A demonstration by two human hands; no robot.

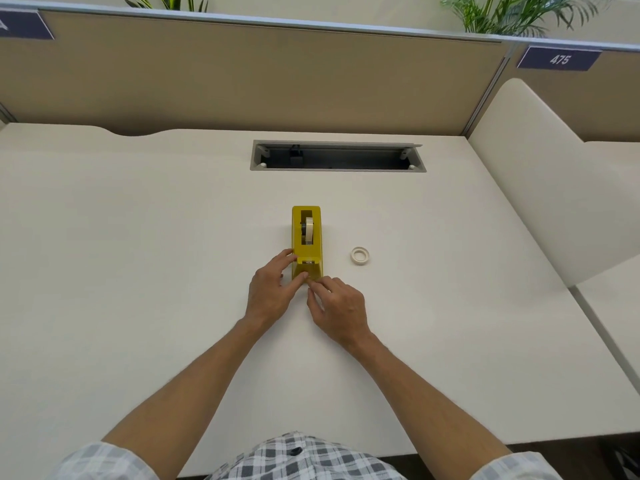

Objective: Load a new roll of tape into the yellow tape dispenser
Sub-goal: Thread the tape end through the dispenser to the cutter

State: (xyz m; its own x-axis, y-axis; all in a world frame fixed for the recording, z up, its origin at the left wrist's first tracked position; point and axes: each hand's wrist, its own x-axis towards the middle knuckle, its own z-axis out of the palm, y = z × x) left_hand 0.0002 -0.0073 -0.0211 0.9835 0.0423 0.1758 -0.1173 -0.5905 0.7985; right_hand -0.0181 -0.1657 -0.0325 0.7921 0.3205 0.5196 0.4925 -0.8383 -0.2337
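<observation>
Checked shirt at the near desk edge; both forearms reach to the yellow tape dispenser, standing mid-desk, cutter end nearest. Left hand grasps its near left side, apparently to steady it; right hand pinches at the cutter end, probably the tape's free end, though too small to tell; one roll sits seated inside; a second roll lies flat, near the dispenser's right.

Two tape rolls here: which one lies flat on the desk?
The loose tape roll right of the yellow dispenser; the other roll stands on edge inside it.
</observation>
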